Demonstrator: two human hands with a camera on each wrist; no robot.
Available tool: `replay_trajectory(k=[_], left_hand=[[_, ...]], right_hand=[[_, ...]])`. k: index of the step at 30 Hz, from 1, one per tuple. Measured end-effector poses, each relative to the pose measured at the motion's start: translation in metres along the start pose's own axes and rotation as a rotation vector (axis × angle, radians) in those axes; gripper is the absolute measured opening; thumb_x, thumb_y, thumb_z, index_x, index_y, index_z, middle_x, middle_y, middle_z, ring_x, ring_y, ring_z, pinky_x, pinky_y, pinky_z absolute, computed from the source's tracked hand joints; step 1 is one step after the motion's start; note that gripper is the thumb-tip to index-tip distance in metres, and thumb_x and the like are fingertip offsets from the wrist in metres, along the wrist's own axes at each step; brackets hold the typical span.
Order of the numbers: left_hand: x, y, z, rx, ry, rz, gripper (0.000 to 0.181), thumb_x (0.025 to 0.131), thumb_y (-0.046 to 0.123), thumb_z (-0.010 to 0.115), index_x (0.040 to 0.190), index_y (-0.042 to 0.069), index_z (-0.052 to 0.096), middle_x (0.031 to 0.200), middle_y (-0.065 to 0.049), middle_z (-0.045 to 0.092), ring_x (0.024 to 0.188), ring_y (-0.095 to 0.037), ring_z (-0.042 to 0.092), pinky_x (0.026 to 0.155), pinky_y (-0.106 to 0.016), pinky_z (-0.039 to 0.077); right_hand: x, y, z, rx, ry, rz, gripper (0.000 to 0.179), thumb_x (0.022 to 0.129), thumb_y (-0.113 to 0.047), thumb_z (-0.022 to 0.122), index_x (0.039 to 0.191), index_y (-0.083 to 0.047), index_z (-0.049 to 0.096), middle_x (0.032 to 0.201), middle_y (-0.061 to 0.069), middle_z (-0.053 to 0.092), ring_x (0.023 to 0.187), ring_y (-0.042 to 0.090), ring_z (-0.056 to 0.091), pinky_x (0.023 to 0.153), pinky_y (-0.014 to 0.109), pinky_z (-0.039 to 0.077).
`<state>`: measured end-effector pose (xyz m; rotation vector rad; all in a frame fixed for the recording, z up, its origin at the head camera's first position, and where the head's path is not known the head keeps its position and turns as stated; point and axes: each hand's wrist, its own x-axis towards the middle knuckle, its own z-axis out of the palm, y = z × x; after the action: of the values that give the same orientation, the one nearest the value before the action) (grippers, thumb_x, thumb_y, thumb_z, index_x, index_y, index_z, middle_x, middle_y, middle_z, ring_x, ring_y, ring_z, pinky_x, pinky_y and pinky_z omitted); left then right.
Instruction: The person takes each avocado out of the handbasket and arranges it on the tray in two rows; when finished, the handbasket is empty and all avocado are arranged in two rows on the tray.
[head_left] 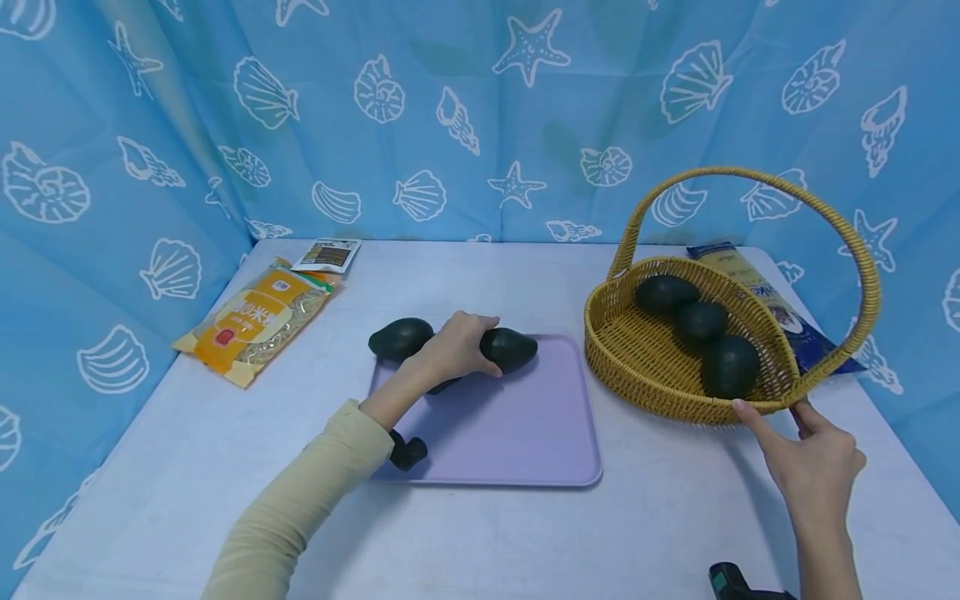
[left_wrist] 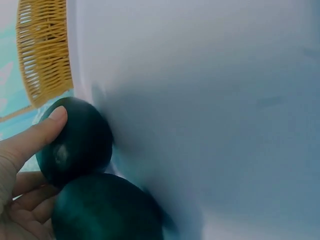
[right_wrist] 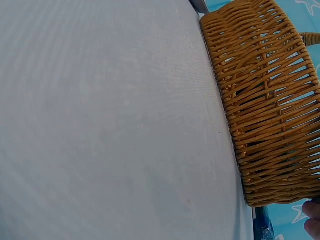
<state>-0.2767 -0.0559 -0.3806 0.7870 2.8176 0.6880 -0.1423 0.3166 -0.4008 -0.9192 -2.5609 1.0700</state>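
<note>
My left hand grips a dark green avocado over the back of the lilac tray. In the left wrist view the thumb lies on this avocado, and a second avocado sits right beside it. Another avocado is at the tray's back left corner, and one more is mostly hidden under the hand. My right hand holds the near right rim of the yellow wicker basket, thumb at the rim. Inside the basket are three avocados. Only fingertips show in the right wrist view.
An orange food packet and a small white sachet lie at the back left. Behind the basket is a blue and yellow packet. The basket's tall handle arches above it. A blue shell-print curtain surrounds the white table.
</note>
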Motion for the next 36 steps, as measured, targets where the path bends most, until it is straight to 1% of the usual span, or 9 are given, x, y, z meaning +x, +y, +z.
replay_trajectory(k=[5, 9, 12, 16, 23, 28, 31, 34, 36], left_hand=[[0.002, 0.005, -0.002, -0.014, 0.020, 0.021, 0.082, 0.070, 0.026, 0.086, 0.136, -0.006, 0.049, 0.128, -0.019, 0.061, 0.116, -0.027, 0.061, 0.097, -0.037, 0.050], [0.004, 0.011, -0.004, -0.022, 0.021, 0.036, 0.082, 0.072, 0.029, 0.085, 0.137, -0.005, 0.048, 0.097, -0.018, 0.071, 0.091, -0.021, 0.065, 0.092, -0.034, 0.052], [0.006, 0.015, -0.006, -0.036, 0.020, 0.050, 0.083, 0.073, 0.029, 0.084, 0.138, -0.005, 0.047, 0.084, -0.017, 0.069, 0.088, -0.022, 0.064, 0.092, -0.034, 0.051], [0.007, 0.020, -0.007, -0.047, 0.022, 0.062, 0.083, 0.073, 0.030, 0.084, 0.139, -0.005, 0.047, 0.115, -0.021, 0.067, 0.115, -0.028, 0.062, 0.099, -0.037, 0.049], [0.008, 0.026, -0.005, -0.054, 0.033, 0.062, 0.082, 0.073, 0.031, 0.084, 0.138, -0.003, 0.048, 0.133, -0.020, 0.058, 0.122, -0.028, 0.058, 0.101, -0.036, 0.048], [0.009, 0.033, 0.003, -0.038, -0.004, 0.095, 0.084, 0.072, 0.036, 0.084, 0.137, -0.003, 0.049, 0.131, -0.019, 0.059, 0.117, -0.024, 0.061, 0.099, -0.034, 0.049], [0.010, 0.039, 0.007, -0.031, -0.020, 0.111, 0.084, 0.071, 0.039, 0.084, 0.136, -0.003, 0.051, 0.134, -0.017, 0.057, 0.101, -0.016, 0.065, 0.093, -0.030, 0.051], [0.010, 0.045, 0.009, -0.027, -0.070, 0.100, 0.085, 0.070, 0.042, 0.084, 0.137, -0.001, 0.051, 0.112, -0.019, 0.069, 0.065, -0.012, 0.047, 0.080, -0.026, 0.049], [0.009, 0.049, 0.010, -0.003, -0.123, 0.089, 0.085, 0.070, 0.045, 0.083, 0.136, 0.001, 0.053, 0.110, -0.017, 0.070, 0.068, -0.013, 0.047, 0.077, -0.026, 0.048]], right_hand=[[0.001, 0.001, 0.001, -0.008, -0.003, 0.009, 0.082, 0.085, -0.057, 0.063, 0.144, -0.006, 0.037, 0.142, 0.026, 0.042, 0.136, 0.046, 0.029, 0.102, 0.065, 0.019], [0.001, 0.002, 0.001, 0.000, -0.004, 0.011, 0.083, 0.084, -0.057, 0.063, 0.144, -0.006, 0.037, 0.142, 0.026, 0.042, 0.136, 0.046, 0.029, 0.103, 0.066, 0.019], [0.001, 0.002, 0.001, 0.003, -0.008, 0.012, 0.082, 0.084, -0.057, 0.063, 0.144, -0.006, 0.037, 0.142, 0.026, 0.042, 0.137, 0.046, 0.028, 0.102, 0.066, 0.020], [0.001, 0.001, 0.001, 0.003, -0.003, 0.009, 0.082, 0.084, -0.056, 0.064, 0.144, -0.007, 0.038, 0.142, 0.025, 0.042, 0.137, 0.046, 0.029, 0.106, 0.066, 0.020], [0.001, 0.001, 0.002, 0.004, 0.018, -0.010, 0.083, 0.084, -0.057, 0.064, 0.143, -0.005, 0.039, 0.141, 0.025, 0.043, 0.135, 0.045, 0.031, 0.101, 0.064, 0.021], [0.001, 0.001, 0.002, -0.001, 0.021, -0.013, 0.083, 0.084, -0.057, 0.064, 0.143, -0.004, 0.039, 0.140, 0.026, 0.044, 0.133, 0.045, 0.031, 0.098, 0.062, 0.020], [0.001, 0.000, 0.001, 0.014, 0.001, 0.011, 0.082, 0.084, -0.056, 0.064, 0.144, -0.006, 0.037, 0.143, 0.025, 0.042, 0.137, 0.044, 0.027, 0.103, 0.063, 0.019], [0.000, 0.000, 0.000, 0.015, -0.009, 0.028, 0.082, 0.085, -0.056, 0.063, 0.144, -0.007, 0.036, 0.145, 0.023, 0.041, 0.138, 0.043, 0.025, 0.102, 0.063, 0.020], [0.000, 0.000, 0.000, 0.011, -0.010, 0.029, 0.082, 0.085, -0.056, 0.063, 0.144, -0.006, 0.035, 0.145, 0.024, 0.040, 0.137, 0.043, 0.025, 0.099, 0.062, 0.021]])
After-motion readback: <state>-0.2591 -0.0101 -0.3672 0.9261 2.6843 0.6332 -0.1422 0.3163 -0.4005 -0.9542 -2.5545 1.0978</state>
